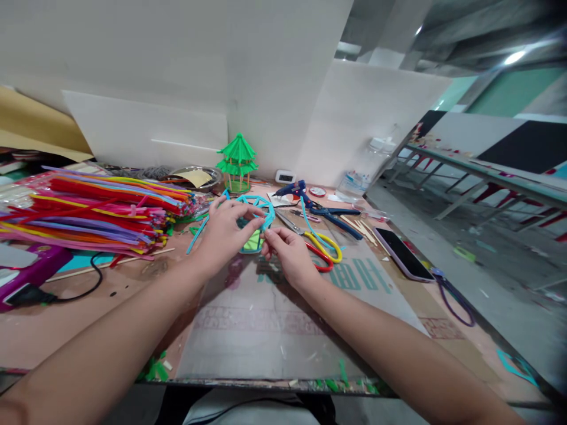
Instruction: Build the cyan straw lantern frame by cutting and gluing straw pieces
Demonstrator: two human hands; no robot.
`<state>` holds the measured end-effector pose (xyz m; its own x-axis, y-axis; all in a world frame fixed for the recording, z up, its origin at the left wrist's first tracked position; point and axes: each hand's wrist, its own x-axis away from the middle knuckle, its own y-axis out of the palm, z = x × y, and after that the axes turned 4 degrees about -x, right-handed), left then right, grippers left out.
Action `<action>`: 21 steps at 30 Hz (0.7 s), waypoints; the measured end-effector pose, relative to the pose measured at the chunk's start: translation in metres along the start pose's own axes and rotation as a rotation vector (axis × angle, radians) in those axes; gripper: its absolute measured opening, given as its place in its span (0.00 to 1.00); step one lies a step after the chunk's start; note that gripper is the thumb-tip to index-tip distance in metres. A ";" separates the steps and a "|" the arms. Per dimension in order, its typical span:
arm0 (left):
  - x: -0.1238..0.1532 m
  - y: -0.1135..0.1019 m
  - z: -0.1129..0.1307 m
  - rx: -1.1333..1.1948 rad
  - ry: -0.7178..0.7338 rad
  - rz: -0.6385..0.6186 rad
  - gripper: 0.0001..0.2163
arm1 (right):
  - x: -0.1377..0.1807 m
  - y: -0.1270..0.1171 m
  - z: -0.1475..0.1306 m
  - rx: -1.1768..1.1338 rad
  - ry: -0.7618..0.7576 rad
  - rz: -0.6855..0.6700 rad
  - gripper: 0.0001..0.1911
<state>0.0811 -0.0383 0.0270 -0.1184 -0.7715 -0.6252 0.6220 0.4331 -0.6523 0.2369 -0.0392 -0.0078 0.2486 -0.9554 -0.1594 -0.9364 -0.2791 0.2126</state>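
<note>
Two bare hands, mine, meet near the middle of a cluttered worktop (pixel 133 319), over a blue frame (pixel 268 211) that looks bent from fuzzy strips. My left hand (pixel 228 227) arches over the frame from the left, its thumb and fingers closed around the near edge. My right hand (pixel 287 251) is curled, thumb and forefinger pinched together at the frame's lower right edge; I cannot tell whether they grip the frame itself or some small piece. A light-green piece (pixel 253 241) shows just below, partly hidden by my fingers. The strips look soft, so pressing too hard with either thumb could bend the frame out of shape, and an uneven pull between the two hands could work a joint loose. Scissors (pixel 296 226) with red and yellow handles lie just beside my right hand; a careless sweep of the wrist could knock them into the frame. Behind them rests a blue glue gun (pixel 292 189); if it is hot, which I cannot see, reaching across could mean a burn. A loose blue strip (pixel 305 212) lies over the scissors and might snag if they were lifted. At the back stands a small green pagoda (pixel 239 156), which seems light enough to topple if bumped by an outstretched hand.
</note>
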 end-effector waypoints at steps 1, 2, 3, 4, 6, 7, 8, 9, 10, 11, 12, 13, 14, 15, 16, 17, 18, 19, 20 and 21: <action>0.000 0.000 0.000 -0.003 -0.004 -0.001 0.07 | 0.000 0.000 0.000 0.003 -0.003 0.002 0.13; 0.000 0.000 0.001 -0.005 -0.007 -0.002 0.07 | 0.000 0.000 0.001 0.008 -0.004 0.003 0.13; 0.000 0.000 0.001 -0.007 -0.008 -0.006 0.07 | 0.000 -0.001 0.001 0.012 -0.004 -0.001 0.12; -0.001 0.000 0.001 -0.007 -0.009 -0.008 0.07 | -0.001 -0.002 0.002 0.013 -0.001 -0.012 0.12; -0.001 0.001 0.000 -0.007 -0.009 -0.012 0.07 | -0.002 -0.004 0.005 -0.001 0.012 -0.049 0.13; -0.002 0.001 -0.001 -0.006 -0.004 -0.016 0.07 | -0.003 -0.005 0.006 -0.019 0.022 -0.066 0.13; -0.002 0.001 -0.002 -0.006 0.003 -0.021 0.07 | -0.004 -0.007 0.008 -0.041 0.030 -0.075 0.14; -0.003 0.001 -0.003 -0.006 0.010 -0.025 0.07 | -0.005 -0.008 0.008 -0.063 0.036 -0.072 0.14; -0.003 0.001 -0.004 -0.007 0.019 -0.029 0.07 | -0.005 -0.010 0.009 -0.081 0.039 -0.061 0.15; -0.003 0.001 -0.005 -0.010 0.028 -0.031 0.07 | -0.006 -0.011 0.009 -0.090 0.039 -0.048 0.15; -0.003 0.001 -0.005 -0.015 0.035 -0.030 0.07 | -0.006 -0.013 0.009 -0.092 0.037 -0.038 0.16; -0.003 0.001 -0.005 -0.022 0.042 -0.028 0.07 | -0.006 -0.014 0.009 -0.086 0.037 -0.033 0.16; -0.004 0.001 -0.005 -0.028 0.051 -0.026 0.07 | -0.006 -0.014 0.008 -0.076 0.038 -0.033 0.16; -0.004 0.001 -0.005 -0.034 0.059 -0.027 0.07 | -0.006 -0.015 0.008 -0.066 0.041 -0.035 0.16; -0.004 0.001 -0.005 -0.039 0.065 -0.028 0.07 | -0.006 -0.015 0.007 -0.058 0.045 -0.038 0.16; -0.004 0.000 -0.006 -0.041 0.070 -0.034 0.07 | -0.006 -0.014 0.007 -0.051 0.047 -0.040 0.15; -0.005 0.000 -0.007 -0.039 0.074 -0.046 0.07 | -0.005 -0.014 0.006 -0.047 0.044 -0.042 0.15; -0.006 -0.001 -0.009 -0.034 0.079 -0.063 0.07 | -0.005 -0.013 0.006 -0.042 0.038 -0.042 0.14; -0.007 -0.002 -0.012 -0.025 0.084 -0.083 0.07 | -0.005 -0.013 0.005 -0.036 0.027 -0.041 0.14; -0.009 -0.003 -0.015 -0.016 0.092 -0.102 0.07 | -0.004 -0.012 0.005 -0.025 0.014 -0.033 0.14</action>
<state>0.0687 -0.0257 0.0279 -0.2515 -0.7663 -0.5912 0.5903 0.3626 -0.7211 0.2462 -0.0313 -0.0142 0.2823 -0.9470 -0.1535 -0.9212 -0.3123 0.2320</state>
